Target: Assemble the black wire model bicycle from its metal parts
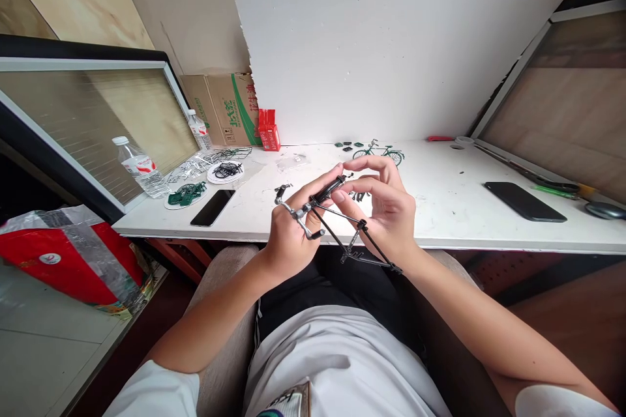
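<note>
While the left hand (293,239) grips it near the silver handlebar (299,213), the black frame (362,225) is up in the air at the front edge of the table (450,215), its far end slanting down to the right, over the right wrist. Between the hands is a dark part (327,191) by the bar, lying along the left fingers. The right hand (394,212) has thumb and fingers drawn narrow at that part's end; I cannot tell whether they pinch it or only touch it.

Beyond the right hand, a green bicycle (376,155) stands on the table, with small green pieces (358,144) near it. Off to the left are a phone (212,207), a heap of green parts (187,193), a white plate (211,173) bearing black parts (227,170), and two bottles (141,168). Farther back, a red box (269,131) stands beside a carton (220,111), next to an upright white board (411,52). At the right lie a black phone (525,202) and a mouse (605,210).
</note>
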Demonstrator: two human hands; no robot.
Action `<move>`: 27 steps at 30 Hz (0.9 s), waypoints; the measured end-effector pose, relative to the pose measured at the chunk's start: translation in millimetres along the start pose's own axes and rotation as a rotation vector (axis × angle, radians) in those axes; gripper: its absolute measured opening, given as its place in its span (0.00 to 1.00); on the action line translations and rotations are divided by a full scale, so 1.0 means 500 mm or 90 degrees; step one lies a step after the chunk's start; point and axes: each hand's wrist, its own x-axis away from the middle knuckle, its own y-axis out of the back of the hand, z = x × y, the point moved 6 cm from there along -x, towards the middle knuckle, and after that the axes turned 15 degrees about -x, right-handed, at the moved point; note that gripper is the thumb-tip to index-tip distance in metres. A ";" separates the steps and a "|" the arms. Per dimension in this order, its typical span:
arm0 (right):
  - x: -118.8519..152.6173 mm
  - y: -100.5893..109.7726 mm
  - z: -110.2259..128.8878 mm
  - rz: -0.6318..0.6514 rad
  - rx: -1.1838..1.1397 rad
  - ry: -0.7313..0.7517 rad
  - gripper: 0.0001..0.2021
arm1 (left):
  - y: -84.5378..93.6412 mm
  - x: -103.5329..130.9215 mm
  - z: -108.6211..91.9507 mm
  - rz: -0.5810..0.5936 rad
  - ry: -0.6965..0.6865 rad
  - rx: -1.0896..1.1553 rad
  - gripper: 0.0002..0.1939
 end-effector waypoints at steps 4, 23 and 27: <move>-0.003 0.001 -0.008 0.019 0.010 -0.005 0.04 | 0.002 -0.003 0.002 0.005 -0.011 -0.005 0.21; -0.018 0.011 -0.025 0.062 0.012 -0.091 0.11 | 0.007 -0.012 0.008 0.059 0.029 -0.051 0.23; -0.018 0.012 -0.028 0.051 0.012 -0.099 0.11 | 0.004 -0.012 0.017 0.075 0.080 0.009 0.24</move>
